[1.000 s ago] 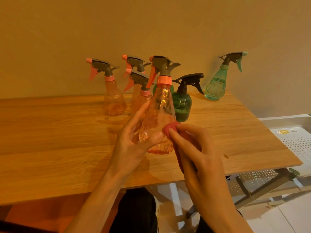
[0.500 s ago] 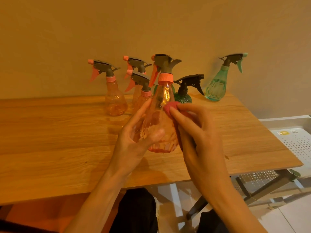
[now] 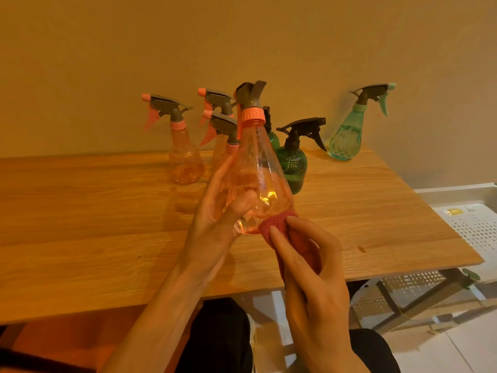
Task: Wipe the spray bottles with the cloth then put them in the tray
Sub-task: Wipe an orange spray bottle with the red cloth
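My left hand grips a clear pink spray bottle around its lower body and holds it upright above the wooden table. My right hand pinches a red cloth and presses it against the bottle's lower right side near the base. Part of the cloth is hidden inside my palm. A white perforated tray sits low at the right, beyond the table's edge.
Three more pink spray bottles stand at the back of the table. Two dark green bottles stand behind the held one, one mostly hidden. A light green bottle stands at the back right by the wall.
The cloth has slid down from the bottle's upper body to its base. The bottle has turned, so its trigger head now points away from me.
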Demonstrator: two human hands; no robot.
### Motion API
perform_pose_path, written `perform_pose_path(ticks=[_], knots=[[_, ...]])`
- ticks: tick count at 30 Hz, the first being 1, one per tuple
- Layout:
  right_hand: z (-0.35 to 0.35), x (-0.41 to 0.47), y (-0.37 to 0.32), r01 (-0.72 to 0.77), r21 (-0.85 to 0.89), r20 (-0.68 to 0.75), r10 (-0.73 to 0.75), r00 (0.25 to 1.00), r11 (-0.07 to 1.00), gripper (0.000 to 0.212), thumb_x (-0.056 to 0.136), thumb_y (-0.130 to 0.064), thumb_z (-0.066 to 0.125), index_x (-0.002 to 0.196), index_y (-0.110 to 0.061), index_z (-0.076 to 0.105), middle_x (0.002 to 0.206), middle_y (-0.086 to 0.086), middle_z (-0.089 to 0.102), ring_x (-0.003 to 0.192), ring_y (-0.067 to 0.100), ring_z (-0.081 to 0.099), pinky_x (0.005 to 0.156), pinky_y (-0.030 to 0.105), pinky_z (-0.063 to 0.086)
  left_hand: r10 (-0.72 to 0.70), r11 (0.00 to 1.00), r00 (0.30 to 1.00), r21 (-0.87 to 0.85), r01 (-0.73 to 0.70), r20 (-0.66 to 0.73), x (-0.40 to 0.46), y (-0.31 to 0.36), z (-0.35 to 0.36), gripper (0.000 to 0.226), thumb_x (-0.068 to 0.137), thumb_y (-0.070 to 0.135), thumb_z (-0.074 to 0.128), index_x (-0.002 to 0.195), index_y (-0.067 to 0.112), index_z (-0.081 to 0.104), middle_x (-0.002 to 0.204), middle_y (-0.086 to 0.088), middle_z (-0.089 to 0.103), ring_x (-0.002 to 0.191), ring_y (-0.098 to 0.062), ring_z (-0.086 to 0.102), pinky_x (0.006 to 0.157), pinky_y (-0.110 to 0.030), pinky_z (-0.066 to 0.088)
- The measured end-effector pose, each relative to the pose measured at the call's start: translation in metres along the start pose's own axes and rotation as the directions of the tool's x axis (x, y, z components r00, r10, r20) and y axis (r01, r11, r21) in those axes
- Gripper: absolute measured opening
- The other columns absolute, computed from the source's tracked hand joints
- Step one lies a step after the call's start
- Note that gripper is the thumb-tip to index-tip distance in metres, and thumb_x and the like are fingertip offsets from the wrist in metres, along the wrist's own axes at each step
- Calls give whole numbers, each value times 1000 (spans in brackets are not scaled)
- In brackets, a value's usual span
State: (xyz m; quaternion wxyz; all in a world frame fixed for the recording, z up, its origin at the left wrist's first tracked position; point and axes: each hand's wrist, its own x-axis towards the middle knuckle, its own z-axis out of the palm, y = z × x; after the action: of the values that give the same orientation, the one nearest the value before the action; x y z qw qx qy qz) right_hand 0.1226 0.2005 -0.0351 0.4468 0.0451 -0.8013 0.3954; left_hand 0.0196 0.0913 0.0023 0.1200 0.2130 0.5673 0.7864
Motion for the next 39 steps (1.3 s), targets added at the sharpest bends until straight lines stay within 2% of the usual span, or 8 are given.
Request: perform_pose_path(ticks=[3, 6, 12, 18, 21, 30, 35, 39], knots=[[-2, 3, -1, -28, 117, 20, 26, 999, 993, 46, 107, -34, 47, 130, 4, 60, 135, 4, 51, 133, 6, 48, 107, 18, 42, -20, 1000, 999, -8, 20, 27, -1, 0, 1, 97, 64, 59, 88, 149, 42, 44, 148, -1, 56, 136, -27, 55, 101, -48, 53], [-4, 3, 4, 57, -22, -8, -57, 998, 998, 40, 106, -32, 50, 131, -3, 61, 139, 5, 46, 130, 25, 52, 107, 27, 45, -24, 999, 999, 43, 22, 41, -2, -1, 0, 98, 63, 65, 85, 149, 42, 44, 148, 6, 56, 138, -23, 53, 110, -58, 44], [-4, 7, 4, 104, -72, -26, -106, 994, 992, 35, 107, -33, 50, 134, -12, 60, 140, 5, 43, 129, 30, 51, 107, 31, 45, -49, 998, 997, 53, 46, 65, -3, 1, 2, 87, 71, 54, 83, 148, 48, 43, 147, 9, 56, 135, -19, 56, 100, -47, 55], [-14, 15, 1, 12, 48, -26, -11, 1000, 999, 30, 105, -19, 48, 130, -14, 64, 137, 6, 53, 132, 14, 48, 107, 22, 42, -31, 999, 998, 39, 29, 51, -2, -2, 3, 105, 54, 62, 91, 147, 50, 43, 147, 10, 57, 136, -18, 54, 102, -50, 53], [-18, 8, 2, -101, 154, -46, 109, 993, 983, 35, 99, -12, 50, 131, -16, 63, 139, -1, 53, 134, 18, 50, 106, 24, 44, -17, 1000, 999, -1, 17, 39, -2, -4, 4, 100, 52, 60, 93, 141, 56, 48, 143, 12, 59, 133, -16, 57, 94, -41, 58], [-8, -3, 4, -59, 62, -76, 64, 995, 996, 33, 104, -24, 49, 134, -16, 57, 139, -4, 48, 135, 7, 45, 108, 20, 41, 9, 1000, 1000, 26, -10, 22, 0, -3, 3, 105, 55, 61, 91, 148, 50, 42, 147, 7, 56, 136, -23, 54, 97, -47, 56], [-13, 27, 7, -50, 92, -35, 53, 998, 994, 37, 101, -11, 49, 136, -12, 59, 138, 5, 52, 128, 24, 54, 95, 42, 54, 34, 995, 998, 89, -38, 43, -2, -2, 1, 106, 56, 62, 90, 149, 51, 39, 153, 5, 50, 140, -24, 50, 106, -58, 48], [-13, 24, 8, -29, 55, -10, 30, 1000, 998, 38, 100, -13, 50, 136, -14, 59, 139, 5, 52, 131, 21, 51, 101, 39, 51, 54, 994, 999, 99, -54, 2, 0, 0, 1, 108, 55, 64, 89, 149, 49, 39, 152, 5, 51, 138, -23, 53, 104, -60, 49]])
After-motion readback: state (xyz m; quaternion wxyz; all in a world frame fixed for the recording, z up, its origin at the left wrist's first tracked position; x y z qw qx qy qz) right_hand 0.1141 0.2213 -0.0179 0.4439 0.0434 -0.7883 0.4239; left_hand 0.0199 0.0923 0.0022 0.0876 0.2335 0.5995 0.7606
